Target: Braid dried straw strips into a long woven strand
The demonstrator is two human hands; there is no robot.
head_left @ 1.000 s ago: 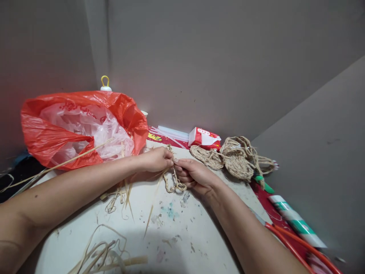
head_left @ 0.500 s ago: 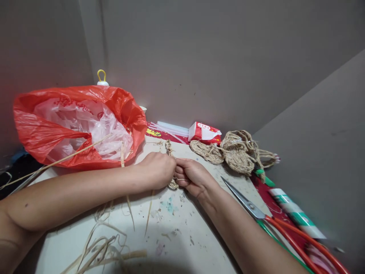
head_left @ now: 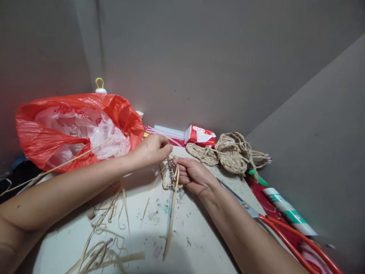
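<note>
My right hand [head_left: 196,176] pinches the top of a small looped piece of braided straw [head_left: 168,187] over the white tabletop. From its fingertips a flat straw strip [head_left: 171,220] hangs toward me. My left hand [head_left: 155,149] is above and to the left of the braid, its thumb and fingers pressed together; whatever is between them is too small to make out. Loose dry straw [head_left: 105,247] lies on the table near my left forearm. Several finished-looking braided straw pieces [head_left: 232,156] rest beyond my right hand.
A red plastic bag [head_left: 111,101] with a white bag inside stands at left, a long straw across it. Large scissors with orange handles [head_left: 270,222] lie beside my right forearm. Behind are a red tissue pack [head_left: 199,136] and pale sticks [head_left: 168,132]; a green-white roll [head_left: 291,211] lies right.
My left hand has lifted up and left, away from my right hand. The looped braid and hanging strip now show beneath my fingers. The view has shifted slightly.
</note>
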